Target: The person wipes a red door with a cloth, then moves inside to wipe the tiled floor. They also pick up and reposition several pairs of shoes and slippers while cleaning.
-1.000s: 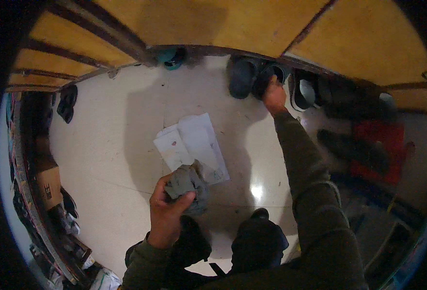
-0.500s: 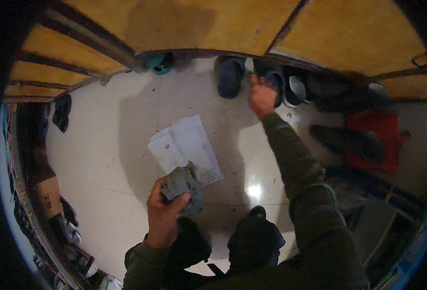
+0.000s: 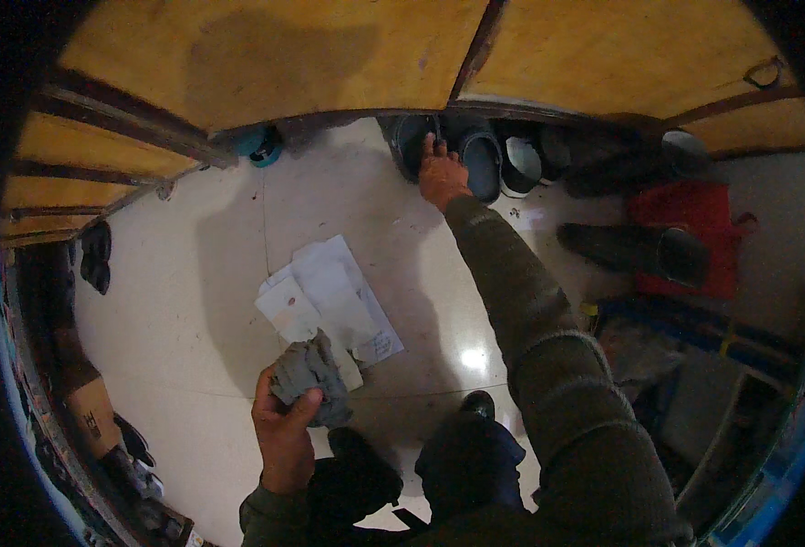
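looks dim, grainy; shows white glare on floor (image 3: 474, 358), soft shadow on wooden panel (image 3: 279, 59); bends straight edges outward.

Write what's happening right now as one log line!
left hand: holding crumpled grey cloth | right hand: at dark rounded shoe, contact unclear | pale shiny floor: white paper sheets

L hand (image 3: 282, 433) nr body, fingers curled, thumb opp. R arm (image 3: 530, 319) extended fwd; R hand (image 3: 443, 178) palm dn, fingertips fwd.
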Demonstrator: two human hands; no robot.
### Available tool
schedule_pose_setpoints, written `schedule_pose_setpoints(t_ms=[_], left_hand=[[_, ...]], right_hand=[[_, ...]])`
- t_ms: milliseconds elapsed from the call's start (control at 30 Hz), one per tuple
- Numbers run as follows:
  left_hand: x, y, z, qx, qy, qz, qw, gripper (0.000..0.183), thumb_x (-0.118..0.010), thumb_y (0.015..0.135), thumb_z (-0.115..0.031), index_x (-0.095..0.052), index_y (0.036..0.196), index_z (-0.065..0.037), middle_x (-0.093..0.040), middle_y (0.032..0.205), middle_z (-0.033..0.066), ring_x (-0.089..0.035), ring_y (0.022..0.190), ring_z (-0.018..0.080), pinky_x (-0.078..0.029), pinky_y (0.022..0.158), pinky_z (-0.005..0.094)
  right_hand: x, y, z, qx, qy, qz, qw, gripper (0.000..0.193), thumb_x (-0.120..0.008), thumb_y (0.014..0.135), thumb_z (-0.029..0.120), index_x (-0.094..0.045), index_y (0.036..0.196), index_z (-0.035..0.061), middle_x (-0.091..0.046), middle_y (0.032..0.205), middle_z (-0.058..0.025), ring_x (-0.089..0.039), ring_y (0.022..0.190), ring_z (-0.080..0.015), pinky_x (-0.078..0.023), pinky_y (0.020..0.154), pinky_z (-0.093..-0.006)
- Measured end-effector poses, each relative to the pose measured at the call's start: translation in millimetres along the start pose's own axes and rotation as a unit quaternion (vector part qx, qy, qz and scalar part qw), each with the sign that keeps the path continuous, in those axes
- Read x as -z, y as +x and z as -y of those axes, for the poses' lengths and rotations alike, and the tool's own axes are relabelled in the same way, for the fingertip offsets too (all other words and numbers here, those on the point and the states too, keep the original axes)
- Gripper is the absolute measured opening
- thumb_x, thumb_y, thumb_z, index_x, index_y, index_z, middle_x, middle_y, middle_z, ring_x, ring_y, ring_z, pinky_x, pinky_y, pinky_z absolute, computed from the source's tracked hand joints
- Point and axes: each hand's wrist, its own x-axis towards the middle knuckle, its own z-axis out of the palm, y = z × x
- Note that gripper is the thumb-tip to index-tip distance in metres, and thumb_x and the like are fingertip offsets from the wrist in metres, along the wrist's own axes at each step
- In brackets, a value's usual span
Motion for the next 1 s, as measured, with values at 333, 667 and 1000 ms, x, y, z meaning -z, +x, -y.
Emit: schedule_pose_setpoints(t_ms=[333, 667, 1000], left_hand=[[-14, 13, 6, 0.02, 0.012, 0.054, 0.998, 0.058, -0.083, 0.086, -0.012, -0.057, 0.138, -0.004, -0.067, 0.125, 0.008, -0.065, 0.117, 0.0228, -0.051, 0.106, 0.0414], [-5, 3, 1, 0.015, 0.03, 0.02, 0.999, 0.059, -0.082, 0.087, -0.013, -0.056, 0.139, -0.002, -0.067, 0.126, 0.0085, -0.065, 0.117, 0.022, -0.05, 0.105, 0.0402], [-10, 62, 55, -0.013, 0.119, 0.087, 0.989, 0.066, -0.08, 0.089, -0.009, -0.052, 0.148, -0.002, -0.065, 0.134, 0.0107, -0.063, 0.121, 0.0218, -0.051, 0.105, 0.0369]], right_hand=[[0, -25, -127, -0.102, 0.042, 0.08, 0.991, 0.039, -0.061, 0.096, 0.016, -0.062, 0.133, 0.0059, -0.062, 0.138, -0.0236, -0.068, 0.111, -0.0481, -0.057, 0.092, -0.0574], [37, 26, -16, -0.102, 0.144, 0.126, 0.976, 0.046, -0.063, 0.093, 0.009, -0.059, 0.139, 0.0046, -0.061, 0.137, -0.0264, -0.07, 0.104, -0.0495, -0.058, 0.088, -0.0556], [160, -199, 70, -0.065, 0.728, 0.401, 0.551, 0.07, -0.07, 0.102, 0.049, -0.046, 0.158, 0.0168, -0.065, 0.136, -0.0098, -0.065, 0.115, -0.0234, -0.054, 0.1, -0.0407]])
